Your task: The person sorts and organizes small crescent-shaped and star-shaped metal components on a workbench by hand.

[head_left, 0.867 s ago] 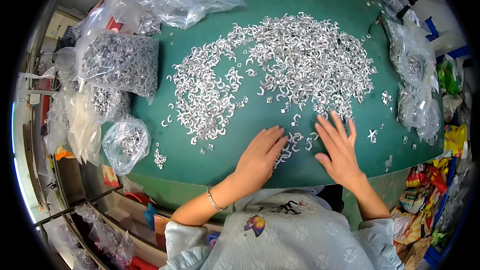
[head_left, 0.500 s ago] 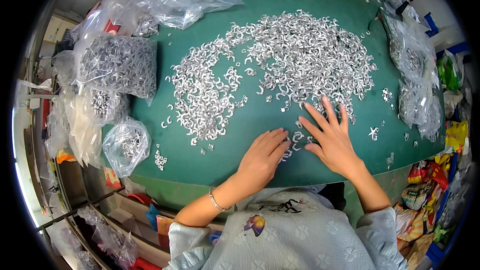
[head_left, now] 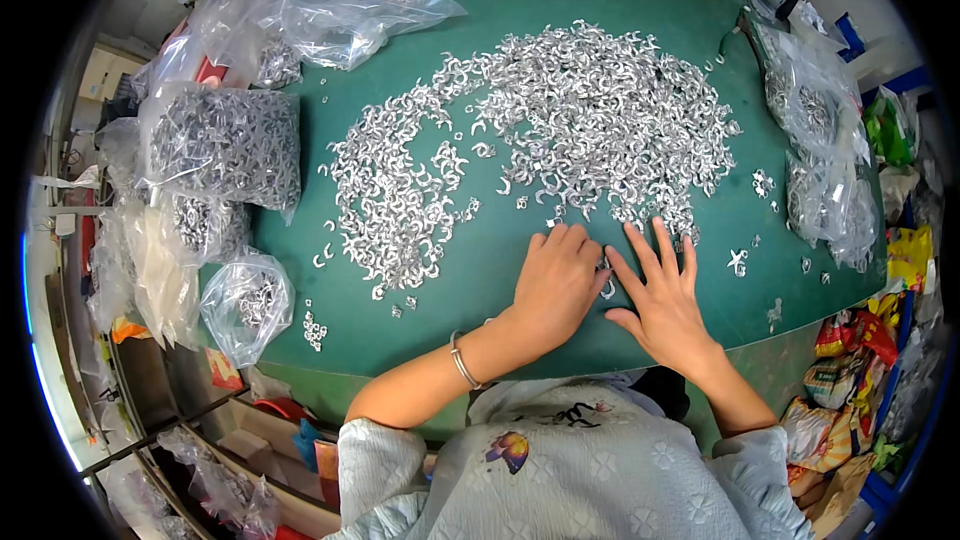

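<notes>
Both hands lie flat on the green table (head_left: 480, 280) at about 6 o'clock, just below the big spread of small silver metal clips (head_left: 560, 130). The left hand (head_left: 556, 280) has its grip curled loosely, clamped on nothing. The right hand (head_left: 662, 292) has its grip spread apart, fingers fanned. A few clips (head_left: 606, 285) lie between the hands. Bags of clips (head_left: 225, 145) sit at 9 o'clock.

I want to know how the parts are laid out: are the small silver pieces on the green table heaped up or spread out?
Spread out. The silver pieces lie in a wide, thin scatter across the green table, with green showing between them.
</notes>
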Motion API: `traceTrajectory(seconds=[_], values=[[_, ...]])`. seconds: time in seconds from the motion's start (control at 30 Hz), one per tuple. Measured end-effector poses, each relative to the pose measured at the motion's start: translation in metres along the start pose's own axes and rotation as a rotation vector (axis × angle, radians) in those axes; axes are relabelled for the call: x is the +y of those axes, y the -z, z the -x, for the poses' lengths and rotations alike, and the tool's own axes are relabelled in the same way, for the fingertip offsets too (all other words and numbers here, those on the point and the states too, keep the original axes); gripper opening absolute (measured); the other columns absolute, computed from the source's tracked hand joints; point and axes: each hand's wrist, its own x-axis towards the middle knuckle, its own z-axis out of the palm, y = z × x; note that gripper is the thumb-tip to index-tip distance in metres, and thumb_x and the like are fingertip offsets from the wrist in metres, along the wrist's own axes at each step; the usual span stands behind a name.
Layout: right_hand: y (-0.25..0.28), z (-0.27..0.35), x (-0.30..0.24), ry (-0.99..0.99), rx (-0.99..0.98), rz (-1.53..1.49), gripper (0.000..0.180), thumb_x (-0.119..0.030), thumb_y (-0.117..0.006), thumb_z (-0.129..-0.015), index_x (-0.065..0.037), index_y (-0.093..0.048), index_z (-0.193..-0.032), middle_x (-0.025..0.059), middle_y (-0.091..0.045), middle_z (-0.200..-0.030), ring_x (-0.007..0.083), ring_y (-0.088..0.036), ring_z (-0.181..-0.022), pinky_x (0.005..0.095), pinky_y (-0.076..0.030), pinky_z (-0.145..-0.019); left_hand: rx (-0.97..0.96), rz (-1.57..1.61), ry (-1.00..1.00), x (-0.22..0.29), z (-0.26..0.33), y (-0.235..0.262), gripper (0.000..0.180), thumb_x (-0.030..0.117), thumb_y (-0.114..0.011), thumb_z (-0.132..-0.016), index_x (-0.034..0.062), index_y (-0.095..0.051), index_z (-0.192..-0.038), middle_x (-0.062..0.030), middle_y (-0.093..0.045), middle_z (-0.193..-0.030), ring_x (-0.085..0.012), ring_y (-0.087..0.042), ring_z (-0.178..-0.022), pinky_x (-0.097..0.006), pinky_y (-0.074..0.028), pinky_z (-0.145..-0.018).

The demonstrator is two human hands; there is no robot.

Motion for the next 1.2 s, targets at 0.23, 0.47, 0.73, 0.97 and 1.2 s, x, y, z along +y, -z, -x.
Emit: traceTrajectory(seconds=[0.23, 0.47, 0.73, 0.97, 1.2], values=[[-0.003, 0.007, -0.006, 0.006, -0.015, -0.054, 0.07, -0.035, -0.073, -0.079, -0.008, -0.048, -0.139, 0.0149, -0.029, -0.153, 0.0415, -0.017, -0.144, 0.0692, -0.015, -0.108, 0.193, 0.042, 0.163, -0.025, 0.005, 0.026, 0.027, 0.003, -0.072, -0.076, 0.0048, -0.062, -0.1, -0.0099, -0.059, -0.103, -0.0293, -0.055, -0.097, -0.039, -0.042, -0.081], [0.004, 0.01, 0.005, 0.052, 0.146, -0.045, 0.056, -0.027, -0.073, -0.079, -0.013, -0.057, -0.131, 0.0135, -0.033, -0.151, 0.0418, -0.02, -0.143, 0.0677, -0.015, -0.107, 0.095, 0.074, 0.039, -0.02, 0.021, 0.028, 0.04, -0.004, -0.065, -0.079, 0.0043, -0.06, -0.117, -0.0138, -0.056, -0.114, -0.0334, -0.053, -0.104, -0.04, -0.042, -0.091], [0.002, 0.024, 0.001, 0.084, 0.028, -0.184, 0.06, -0.028, -0.074, -0.078, -0.011, -0.055, -0.132, 0.0141, -0.032, -0.152, 0.0422, -0.019, -0.143, 0.064, -0.015, -0.11, -0.011, 0.104, -0.074, 0.003, 0.031, 0.016, 0.032, 0.0, -0.067, -0.08, 0.0011, -0.062, -0.112, -0.0094, -0.055, -0.111, -0.0267, -0.053, -0.098, -0.037, -0.038, -0.081], [-0.001, 0.02, -0.002, 0.062, -0.078, -0.079, 0.073, -0.037, -0.072, -0.079, -0.007, -0.046, -0.14, 0.0119, -0.029, -0.154, 0.0401, -0.017, -0.145, 0.0667, -0.015, -0.11, -0.004, 0.069, -0.024, 0.006, 0.025, 0.01, 0.023, 0.002, -0.072, -0.076, 0.0047, -0.062, -0.097, -0.0074, -0.056, -0.105, -0.0267, -0.054, -0.095, -0.038, -0.038, -0.08], [-0.003, 0.022, -0.011, 0.188, -0.16, -0.152, 0.079, -0.044, -0.071, -0.079, -0.004, -0.043, -0.141, 0.0123, -0.03, -0.155, 0.0354, -0.019, -0.145, 0.067, -0.014, -0.111, 0.206, 0.068, 0.108, -0.027, 0.013, 0.019, 0.023, -0.002, -0.069, -0.075, 0.0056, -0.06, -0.094, -0.0088, -0.057, -0.105, -0.0274, -0.055, -0.097, -0.039, -0.038, -0.08]])
